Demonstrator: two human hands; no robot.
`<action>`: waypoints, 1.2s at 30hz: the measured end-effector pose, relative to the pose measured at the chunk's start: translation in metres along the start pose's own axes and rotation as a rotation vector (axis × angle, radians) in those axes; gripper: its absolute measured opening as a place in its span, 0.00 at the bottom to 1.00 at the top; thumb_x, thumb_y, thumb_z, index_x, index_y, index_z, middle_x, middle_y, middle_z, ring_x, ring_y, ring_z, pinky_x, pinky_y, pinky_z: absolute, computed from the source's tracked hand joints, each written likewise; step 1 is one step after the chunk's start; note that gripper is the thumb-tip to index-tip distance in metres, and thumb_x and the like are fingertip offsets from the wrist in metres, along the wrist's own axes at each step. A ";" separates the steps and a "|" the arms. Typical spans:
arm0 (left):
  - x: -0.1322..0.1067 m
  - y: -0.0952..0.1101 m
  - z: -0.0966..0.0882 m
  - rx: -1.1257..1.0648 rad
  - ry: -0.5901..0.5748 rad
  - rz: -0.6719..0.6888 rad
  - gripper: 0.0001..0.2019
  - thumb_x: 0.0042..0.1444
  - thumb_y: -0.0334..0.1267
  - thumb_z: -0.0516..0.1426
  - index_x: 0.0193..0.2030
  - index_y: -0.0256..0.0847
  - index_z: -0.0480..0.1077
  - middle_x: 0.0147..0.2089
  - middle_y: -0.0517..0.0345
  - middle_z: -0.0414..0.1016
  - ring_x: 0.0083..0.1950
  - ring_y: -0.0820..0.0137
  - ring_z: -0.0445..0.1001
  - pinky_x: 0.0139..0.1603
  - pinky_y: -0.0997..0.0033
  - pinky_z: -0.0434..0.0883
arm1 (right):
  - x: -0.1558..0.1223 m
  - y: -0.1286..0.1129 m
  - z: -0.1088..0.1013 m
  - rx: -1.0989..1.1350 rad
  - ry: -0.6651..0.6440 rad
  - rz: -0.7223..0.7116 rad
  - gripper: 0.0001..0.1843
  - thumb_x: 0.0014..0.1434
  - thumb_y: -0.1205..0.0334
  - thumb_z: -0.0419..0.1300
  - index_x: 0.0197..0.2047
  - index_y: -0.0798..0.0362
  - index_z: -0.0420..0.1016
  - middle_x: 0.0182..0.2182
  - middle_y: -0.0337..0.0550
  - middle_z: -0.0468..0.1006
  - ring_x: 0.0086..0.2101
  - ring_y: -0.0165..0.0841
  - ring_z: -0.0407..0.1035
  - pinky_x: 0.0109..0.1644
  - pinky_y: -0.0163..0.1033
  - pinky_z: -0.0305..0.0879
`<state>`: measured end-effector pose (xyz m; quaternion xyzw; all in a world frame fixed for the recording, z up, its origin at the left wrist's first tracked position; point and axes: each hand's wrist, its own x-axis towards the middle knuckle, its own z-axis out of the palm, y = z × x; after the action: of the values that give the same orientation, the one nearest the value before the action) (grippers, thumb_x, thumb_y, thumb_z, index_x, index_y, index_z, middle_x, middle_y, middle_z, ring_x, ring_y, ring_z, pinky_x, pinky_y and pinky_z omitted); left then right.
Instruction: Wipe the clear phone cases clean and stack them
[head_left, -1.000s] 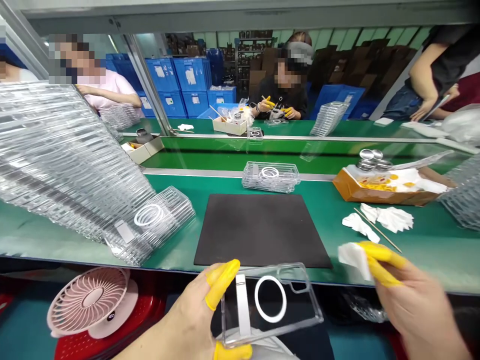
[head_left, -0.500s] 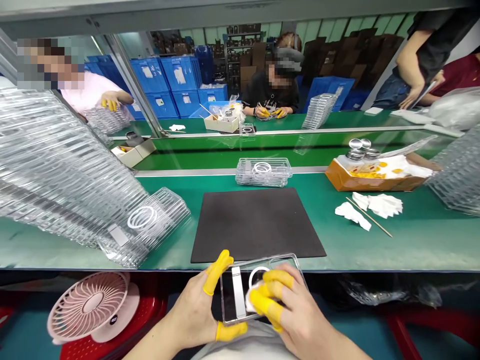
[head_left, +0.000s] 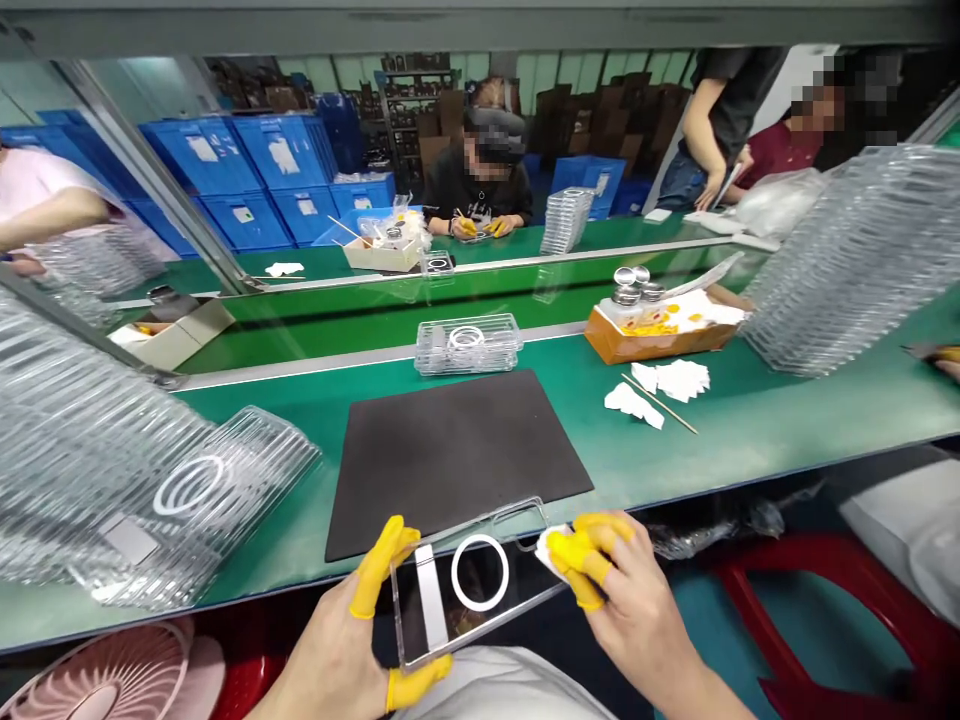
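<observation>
A clear phone case (head_left: 517, 608) with a white ring and a white strip is tilted in front of the table edge. My left hand (head_left: 341, 635) grips its left end, yellow finger cots on the thumb and a finger at opposite edges. My right hand (head_left: 630, 590), also in yellow finger cots, pinches a crumpled white wipe (head_left: 551, 550) at the right end of the case, by its camera cutout. Past the case, a black mat (head_left: 457, 440) lies on the green table.
Stacks of clear cases stand at left (head_left: 232, 470), right (head_left: 847, 260) and behind the mat (head_left: 469, 345). An orange box (head_left: 615, 345) holds metal-topped bottles and finger cots. White scraps (head_left: 679, 380) and a thin stick (head_left: 667, 408) lie nearby. Co-workers sit across the table.
My right hand with the wipe has moved from beside the white ring to the case's right end, uncovering the ring. My left hand still holds the case. The camera view has turned right.
</observation>
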<state>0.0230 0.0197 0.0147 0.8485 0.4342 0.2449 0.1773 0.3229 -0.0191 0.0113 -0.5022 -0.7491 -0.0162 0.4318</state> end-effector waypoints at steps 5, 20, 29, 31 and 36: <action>0.006 0.009 -0.004 -0.068 -0.038 -0.055 0.53 0.43 0.45 0.68 0.71 0.47 0.42 0.61 0.44 0.70 0.55 0.52 0.76 0.54 0.55 0.75 | -0.021 0.002 -0.028 0.210 -0.231 0.054 0.10 0.59 0.68 0.60 0.43 0.48 0.78 0.39 0.45 0.77 0.42 0.40 0.72 0.47 0.45 0.72; 0.000 0.007 -0.003 -0.182 0.020 -0.045 0.57 0.41 0.52 0.69 0.71 0.49 0.38 0.60 0.44 0.70 0.56 0.52 0.74 0.57 0.53 0.72 | 0.031 0.047 0.014 0.843 0.024 0.662 0.15 0.43 0.54 0.74 0.36 0.46 0.83 0.36 0.47 0.81 0.36 0.42 0.76 0.43 0.46 0.77; -0.003 -0.002 -0.010 -0.120 0.119 0.011 0.54 0.43 0.53 0.68 0.71 0.51 0.41 0.58 0.45 0.73 0.53 0.51 0.78 0.52 0.54 0.76 | 0.054 0.042 0.026 1.116 0.089 0.790 0.13 0.47 0.51 0.71 0.36 0.46 0.82 0.32 0.45 0.81 0.31 0.40 0.76 0.37 0.46 0.76; -0.007 -0.007 -0.012 -0.127 0.164 0.023 0.52 0.46 0.52 0.67 0.71 0.48 0.41 0.58 0.44 0.73 0.53 0.52 0.78 0.53 0.55 0.76 | 0.054 0.044 0.028 1.161 0.090 0.812 0.13 0.48 0.51 0.71 0.36 0.46 0.82 0.32 0.45 0.81 0.30 0.39 0.76 0.36 0.45 0.76; -0.021 -0.030 -0.041 0.011 0.303 -0.061 0.46 0.49 0.49 0.67 0.70 0.46 0.48 0.62 0.44 0.68 0.60 0.49 0.72 0.60 0.49 0.71 | 0.061 0.052 0.030 1.146 0.116 0.882 0.15 0.44 0.51 0.72 0.36 0.47 0.82 0.32 0.45 0.81 0.29 0.36 0.75 0.33 0.40 0.76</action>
<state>-0.0304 0.0228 0.0267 0.7891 0.4830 0.3624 0.1126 0.3363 0.0656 0.0121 -0.4508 -0.3438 0.5279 0.6324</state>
